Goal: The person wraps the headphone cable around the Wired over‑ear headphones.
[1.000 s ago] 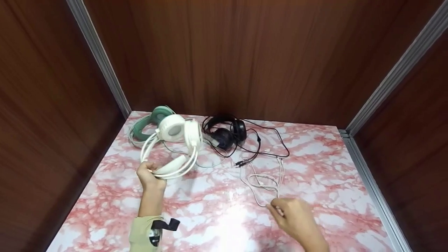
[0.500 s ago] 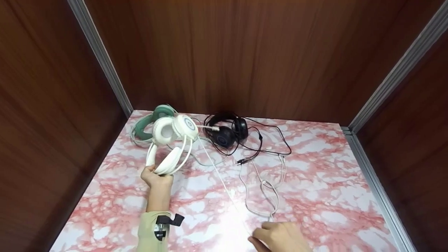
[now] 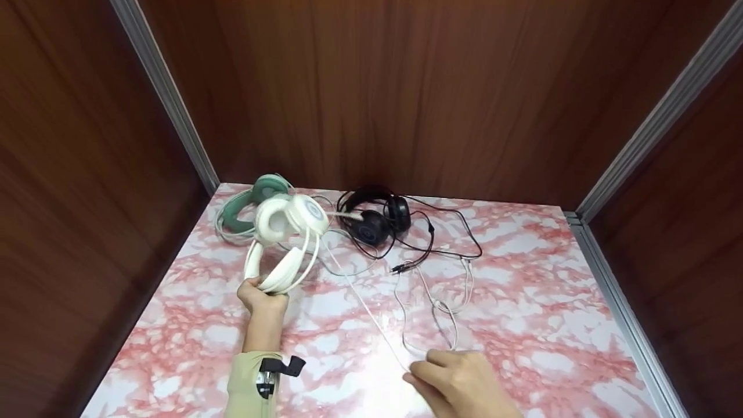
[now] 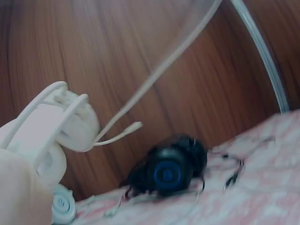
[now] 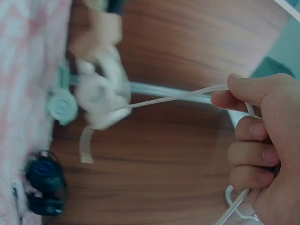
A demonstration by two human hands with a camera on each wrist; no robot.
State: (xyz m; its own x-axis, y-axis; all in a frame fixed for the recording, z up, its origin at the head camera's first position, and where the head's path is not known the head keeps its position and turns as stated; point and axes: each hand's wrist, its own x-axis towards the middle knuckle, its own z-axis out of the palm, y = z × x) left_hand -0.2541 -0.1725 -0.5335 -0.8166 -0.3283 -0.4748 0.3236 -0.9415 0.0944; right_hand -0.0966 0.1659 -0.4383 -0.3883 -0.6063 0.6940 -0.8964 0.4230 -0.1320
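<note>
My left hand (image 3: 261,296) grips the headband of a white headset (image 3: 282,273), which it holds up with the ear cups away from me. A short microphone boom (image 4: 123,133) sticks out from one ear cup. From that cup a white cable (image 3: 367,307) runs taut to my right hand (image 3: 461,380). In the right wrist view, thumb and forefinger pinch the cable (image 5: 173,98), and the other fingers curl round it. The rest of the cable trails below that hand and lies in loose loops (image 3: 444,305) on the table.
Behind the white headset a green headset (image 3: 235,212) lies at the table's back left. A black headset (image 3: 371,226) with its tangled black cable (image 3: 464,223) lies beside it. Brown wood-grain panels (image 3: 371,98) with metal corner strips enclose the red-and-white marbled table (image 3: 522,290).
My right hand has moved left and toward me, drawing the white cable straight. The white headset has turned in my left hand, and the loops on the table have loosened.
</note>
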